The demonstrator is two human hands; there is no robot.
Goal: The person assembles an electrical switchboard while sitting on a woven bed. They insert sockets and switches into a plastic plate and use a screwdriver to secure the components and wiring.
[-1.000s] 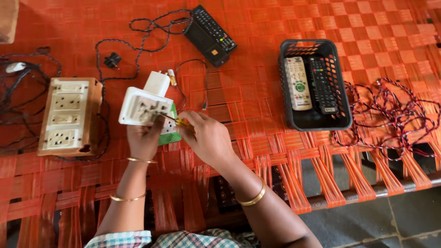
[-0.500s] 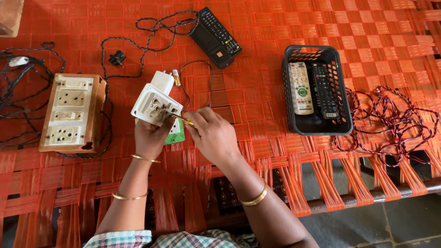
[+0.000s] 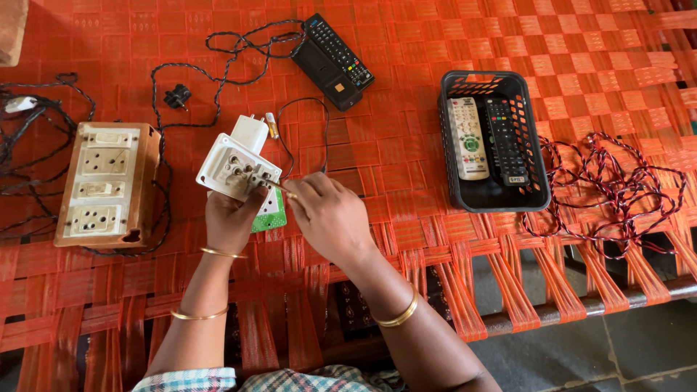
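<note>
Left hand grips white socket plate, tilted, at centre-left over the orange woven cot. Right hand closed on a thin screwdriver, tip at the plate. Wooden switchboard at 9 o'clock; black basket with remotes at 2 o'clock; black remote at 12.

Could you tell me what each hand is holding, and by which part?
Left hand: white socket plate, lower edge. Right hand: thin tool, its rear end.

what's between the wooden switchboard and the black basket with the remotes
In the head view, between the wooden switchboard and the black basket: the left hand holding a white socket plate, and the right hand.
</note>
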